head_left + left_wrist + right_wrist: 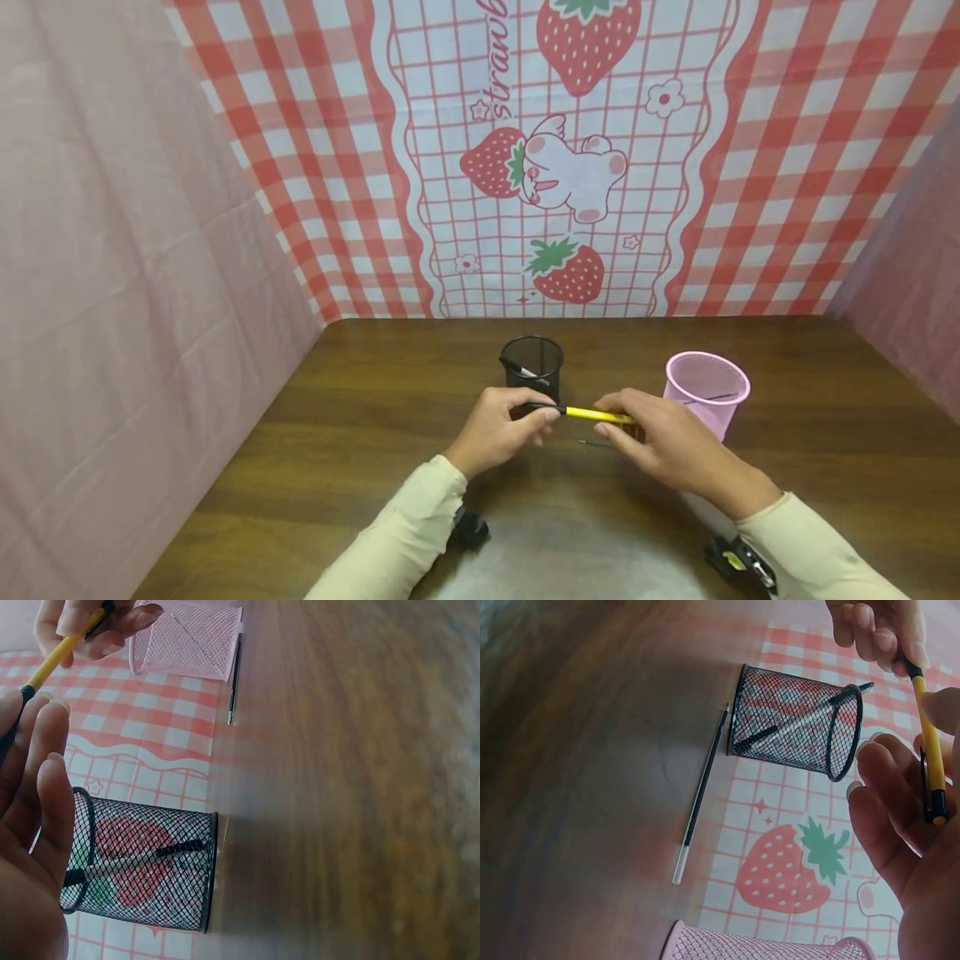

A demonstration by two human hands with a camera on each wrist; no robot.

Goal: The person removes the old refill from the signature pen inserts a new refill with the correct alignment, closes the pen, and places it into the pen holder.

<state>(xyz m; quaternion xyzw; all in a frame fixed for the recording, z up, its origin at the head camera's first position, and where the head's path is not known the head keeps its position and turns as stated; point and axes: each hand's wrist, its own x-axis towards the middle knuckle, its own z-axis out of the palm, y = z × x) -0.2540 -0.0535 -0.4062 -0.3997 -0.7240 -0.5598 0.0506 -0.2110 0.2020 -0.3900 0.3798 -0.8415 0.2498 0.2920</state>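
A yellow pen (592, 414) with black ends is held crosswise between both hands above the table. My left hand (498, 429) pinches its black tip end. My right hand (667, 442) grips the yellow barrel near the clip end, thumb against it in the right wrist view. Beneath the hands lies a thin pen refill (701, 791) on the table, dark with a clear end. Just beyond the left hand stands a black mesh cup (555, 390) with a black-and-white pen (124, 864) leaning inside. Beside the right hand is a pink mesh cup (712, 410), with a thin dark stick showing inside.
The brown wooden table (360, 417) reaches back to a red checked strawberry cloth (570, 275). Pale pink cloth (150, 292) hangs along the left, with more at the right. Black wrist devices (471, 530) show under both sleeves.
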